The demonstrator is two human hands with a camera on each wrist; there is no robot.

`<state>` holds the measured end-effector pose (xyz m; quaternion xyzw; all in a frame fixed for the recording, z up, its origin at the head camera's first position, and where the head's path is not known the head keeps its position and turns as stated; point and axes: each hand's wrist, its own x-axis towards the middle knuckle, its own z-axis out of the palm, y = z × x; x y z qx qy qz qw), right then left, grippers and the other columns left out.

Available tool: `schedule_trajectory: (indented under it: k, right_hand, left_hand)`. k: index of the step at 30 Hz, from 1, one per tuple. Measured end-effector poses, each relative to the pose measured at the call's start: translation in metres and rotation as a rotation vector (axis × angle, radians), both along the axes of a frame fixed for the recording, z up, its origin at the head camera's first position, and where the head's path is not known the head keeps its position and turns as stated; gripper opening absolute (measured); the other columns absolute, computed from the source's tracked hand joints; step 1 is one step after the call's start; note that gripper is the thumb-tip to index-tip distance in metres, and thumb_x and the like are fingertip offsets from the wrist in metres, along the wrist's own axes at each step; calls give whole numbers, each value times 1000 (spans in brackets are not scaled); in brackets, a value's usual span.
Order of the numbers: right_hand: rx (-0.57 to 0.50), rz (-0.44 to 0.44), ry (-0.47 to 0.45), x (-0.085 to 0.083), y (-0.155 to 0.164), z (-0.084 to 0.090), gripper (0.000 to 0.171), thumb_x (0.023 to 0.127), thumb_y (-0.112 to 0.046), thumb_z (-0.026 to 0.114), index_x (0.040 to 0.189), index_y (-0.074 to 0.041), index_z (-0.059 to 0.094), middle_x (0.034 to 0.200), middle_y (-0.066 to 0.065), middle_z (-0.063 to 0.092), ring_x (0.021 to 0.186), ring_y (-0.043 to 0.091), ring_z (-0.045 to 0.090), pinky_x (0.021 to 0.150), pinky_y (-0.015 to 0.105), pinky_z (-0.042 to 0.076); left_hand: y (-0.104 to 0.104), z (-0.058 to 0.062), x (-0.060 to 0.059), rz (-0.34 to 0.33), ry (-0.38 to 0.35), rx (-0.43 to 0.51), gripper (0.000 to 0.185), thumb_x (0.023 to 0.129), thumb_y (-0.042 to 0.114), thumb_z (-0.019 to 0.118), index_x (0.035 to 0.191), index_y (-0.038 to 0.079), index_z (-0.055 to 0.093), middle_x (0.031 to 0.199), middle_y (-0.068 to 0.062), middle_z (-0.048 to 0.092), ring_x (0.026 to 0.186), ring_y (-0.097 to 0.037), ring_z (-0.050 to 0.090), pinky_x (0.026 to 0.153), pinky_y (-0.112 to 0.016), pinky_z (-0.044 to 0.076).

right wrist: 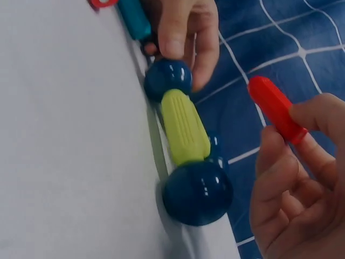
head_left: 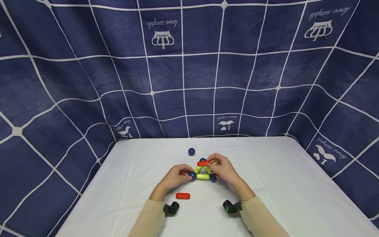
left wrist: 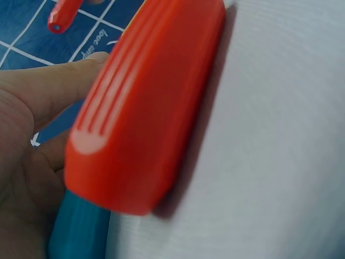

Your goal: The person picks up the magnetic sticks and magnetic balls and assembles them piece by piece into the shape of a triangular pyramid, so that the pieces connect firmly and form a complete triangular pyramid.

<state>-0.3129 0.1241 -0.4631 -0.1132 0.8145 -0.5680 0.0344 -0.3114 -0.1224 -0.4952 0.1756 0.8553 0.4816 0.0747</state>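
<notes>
A small triangle of yellow-green rods (head_left: 203,176) and dark blue balls stands on the white table (head_left: 281,184). My left hand (head_left: 189,174) pinches the triangle's left ball (head_left: 192,175); the right wrist view shows its fingers (right wrist: 183,32) on that ball (right wrist: 168,78), which joins a yellow-green rod (right wrist: 185,127) and a second ball (right wrist: 198,191). My right hand (head_left: 211,162) pinches a red rod (head_left: 203,163) just over the top ball (head_left: 202,160). The same red rod (right wrist: 275,108) shows between my right fingers (right wrist: 302,178).
A loose red rod (head_left: 182,196) lies on the table near my left wrist and fills the left wrist view (left wrist: 145,102). A loose blue ball (head_left: 191,151) sits behind the triangle. A dark blue checked cloth (head_left: 189,82) hangs behind and around the table.
</notes>
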Motion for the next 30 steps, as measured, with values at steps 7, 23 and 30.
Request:
schedule_trajectory:
  k: [7,23,30]
  right_hand:
    - [12,-135,76,-21,9,0,23,93,-12,69,115,-10,67,105,12,66,69,31,61,53,25,48]
    - [76,-145,196,-46,1,-9,26,91,-13,72,116,-16,70,107,9,71,74,20,64,53,24,49]
    - [157,-132,270,-48,-6,-7,25,87,-8,75,111,-16,73,107,7,73,78,14,61,58,24,49]
  left_hand:
    - [1,1,1,10,-1,-9,26,88,13,75,114,16,71,99,-1,67,85,-13,55,74,-23,46]
    - [2,-1,0,11,-4,0,25,88,15,75,113,17,72,99,1,67,86,-15,57,75,-24,48]
    - [2,0,0,11,0,-3,25,89,15,75,113,18,72,99,1,67,86,-14,57,75,-25,48]
